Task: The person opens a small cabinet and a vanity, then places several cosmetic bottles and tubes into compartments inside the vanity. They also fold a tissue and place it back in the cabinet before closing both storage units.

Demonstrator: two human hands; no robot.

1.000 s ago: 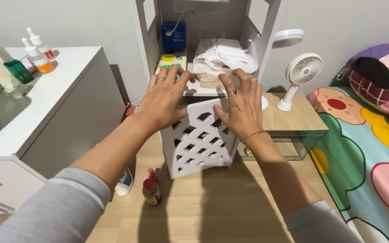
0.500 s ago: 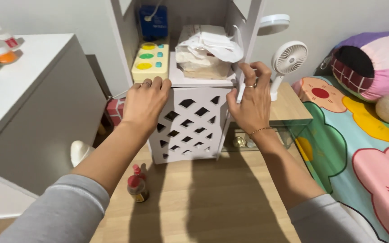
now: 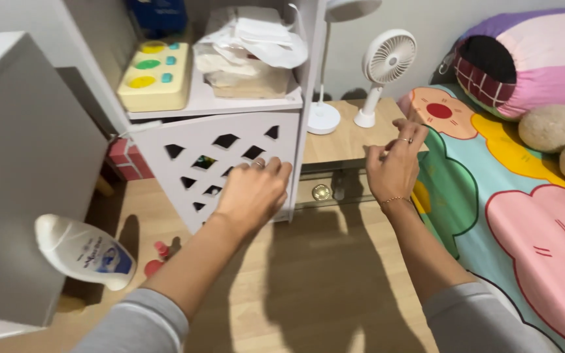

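On lattice door (image 3: 230, 160) — left hand (image 3: 253, 193) flat; right hand (image 3: 395, 167) raised.

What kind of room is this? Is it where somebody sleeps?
Probably a bedroom. A bed with a flowery cartoon blanket and a striped pillow lies beside a small wooden bedside table with a little white fan.

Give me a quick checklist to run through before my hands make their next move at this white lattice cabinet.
1. Left hand on the lattice door: ok, fingertips touch its right edge.
2. Left grip closed on the door: not ok, fingers are spread.
3. Right hand free: ok, holds nothing, beside the wooden side table.
4. Door shut: cannot tell.
5. Floor near the door: not ok, white bottle lies at its left.
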